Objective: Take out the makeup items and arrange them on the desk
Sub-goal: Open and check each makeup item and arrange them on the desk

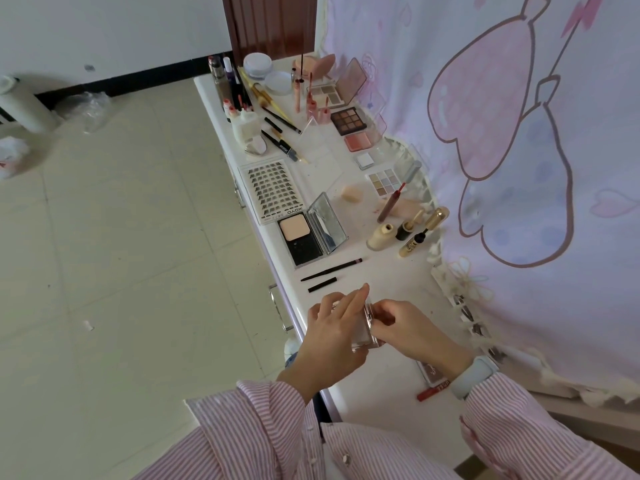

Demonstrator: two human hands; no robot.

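Both hands hold a small clear plastic compact case (364, 332) just above the near part of the white desk (391, 282). My left hand (334, 329) grips the case from the left, its fingers lying over the top. My right hand (412, 329) pinches the case's right edge. Makeup lies spread along the desk: an open powder compact (311, 233), a false-lash card (273, 190), a thin black pencil (330, 269) and its cap (322, 284), eyeshadow palettes (349, 121), a blush (358, 141), gold-capped tubes (420, 233) and brushes (266, 98).
A pink cartoon curtain (519, 133) with a frilled hem hangs along the desk's right side. A red tube (433, 391) lies on the desk under my right wrist. Tiled floor (121, 237) lies to the left, with plastic bags (86, 110) near the wall. Drawer handles (277, 306) stick out of the desk's left face.
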